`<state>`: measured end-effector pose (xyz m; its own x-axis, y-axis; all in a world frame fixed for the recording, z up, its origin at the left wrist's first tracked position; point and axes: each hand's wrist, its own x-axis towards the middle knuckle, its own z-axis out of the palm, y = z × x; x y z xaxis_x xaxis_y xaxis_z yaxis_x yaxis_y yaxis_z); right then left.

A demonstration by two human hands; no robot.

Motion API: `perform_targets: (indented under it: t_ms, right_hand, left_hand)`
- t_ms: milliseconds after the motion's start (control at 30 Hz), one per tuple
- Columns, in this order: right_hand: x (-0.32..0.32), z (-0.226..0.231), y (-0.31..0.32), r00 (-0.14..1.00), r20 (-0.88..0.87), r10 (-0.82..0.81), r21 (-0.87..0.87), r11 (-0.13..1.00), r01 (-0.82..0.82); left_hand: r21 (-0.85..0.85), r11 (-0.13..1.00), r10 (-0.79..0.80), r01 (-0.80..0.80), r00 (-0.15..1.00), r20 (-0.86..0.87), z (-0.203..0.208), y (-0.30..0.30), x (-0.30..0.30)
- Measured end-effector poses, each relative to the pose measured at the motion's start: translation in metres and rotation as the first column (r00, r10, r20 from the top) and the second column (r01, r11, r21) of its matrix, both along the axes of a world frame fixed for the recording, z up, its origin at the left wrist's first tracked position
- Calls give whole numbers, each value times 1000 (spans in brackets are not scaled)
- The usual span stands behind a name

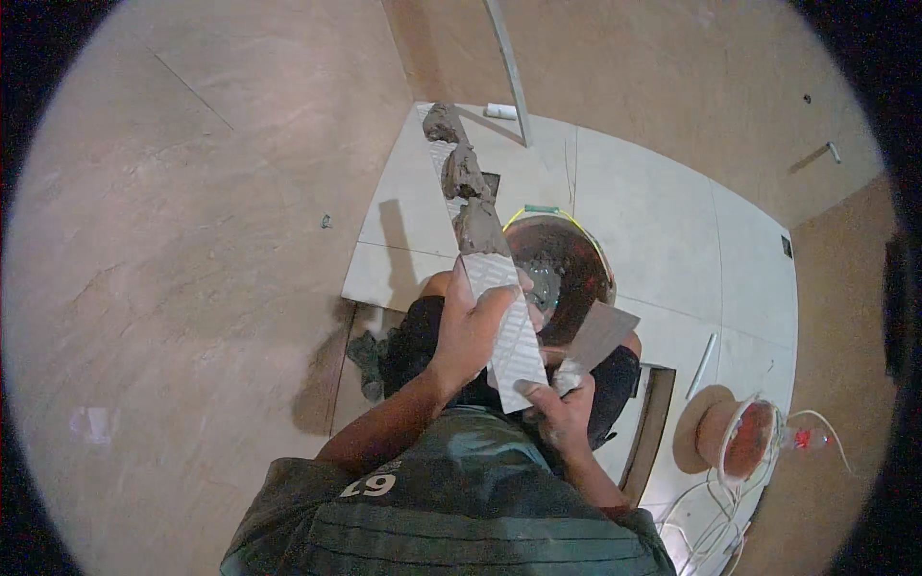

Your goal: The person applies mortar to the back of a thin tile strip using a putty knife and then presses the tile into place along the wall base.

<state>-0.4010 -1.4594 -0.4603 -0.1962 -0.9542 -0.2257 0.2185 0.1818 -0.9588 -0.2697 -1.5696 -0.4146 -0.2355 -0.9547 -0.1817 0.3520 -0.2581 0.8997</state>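
A long narrow tile strip with a ribbed white back slants away from my body. My left hand grips it near its middle, with the thumb lying across the ribbed face. Several lumps of grey mortar sit along the strip's far half. My right hand is closed round a trowel, its flat blade pointing up and right. The thumb side of that hand touches the strip's near end. Between my knees stands a bucket with a yellow wire handle and wet grey mortar inside.
Pale tiles cover the floor, with a rectangular opening right of my leg. A smaller bucket stands at the right beside a clear bottle and loose cable. A metal bar leans at the back; plastered walls surround me.
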Motion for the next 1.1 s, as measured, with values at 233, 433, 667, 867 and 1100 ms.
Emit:
perform_targets:
  t_ms: [233, 433, 667, 867, 1100]
  right_hand:
    - [4, 34, -7, 897, 440, -53, 88, 996, 16]
    - [-31, 29, 5, 908, 418, -31, -82, 994, 72]
    - [-63, 17, 7, 934, 355, -25, -87, 994, 59]
    - [-104, 7, -1, 924, 378, 61, -64, 997, -40]
    - [-142, -1, -20, 970, 137, -202, -153, 963, 222]
  left_hand:
    - [-185, 977, -122, 105, 989, -86, 11, 1, 10]
    - [-111, 992, -113, 57, 782, -613, -8, -41, 43]
    - [-133, 974, -222, 182, 880, -421, -3, -88, 64]
    - [-236, 949, -302, 208, 811, -501, -24, -93, 57]
    - [-203, 979, -119, -13, 773, -624, -34, -94, 46]
